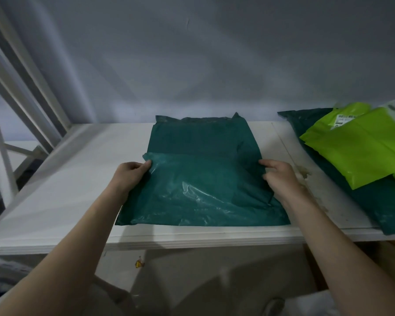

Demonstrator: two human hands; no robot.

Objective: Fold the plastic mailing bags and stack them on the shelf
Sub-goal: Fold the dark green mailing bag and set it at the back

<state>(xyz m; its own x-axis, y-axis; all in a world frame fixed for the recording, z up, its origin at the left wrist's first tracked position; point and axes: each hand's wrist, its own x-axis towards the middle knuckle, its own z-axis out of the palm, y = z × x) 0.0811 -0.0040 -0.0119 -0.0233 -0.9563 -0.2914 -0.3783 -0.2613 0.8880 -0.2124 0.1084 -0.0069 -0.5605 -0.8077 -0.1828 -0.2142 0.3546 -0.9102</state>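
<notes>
We look down at our two bare arms reaching out over a white shelf [73, 201]. A dark green mailing bag [203, 179] lies flat on the shelf, right between our hands. Its near half is folded up over the rest, so we see a shiny top layer close to us and a dull layer past it.

Our left hand [129, 176] holds the left corner of the folded layer. The fingers are curled and the thumb and fingertips pinch the edge of the plastic. Our right hand [279, 176] is at the right end of the same fold. Its fingers are bent around the edge of the bag and hold it there.

Just past our fingers, the back part of the bag runs on to the grey wall [192, 65], and its far end crumples a little against it.

To the right of our right hand, well apart from it, there is a pile of more bags. Bright green mailing bags [360, 147] lie on top, one with a white label [342, 118]. Another dark green bag [392, 201] lies under them and hangs over the front edge of the shelf.

To the left of our left hand, white frame bars [21, 87] slant up.
</notes>
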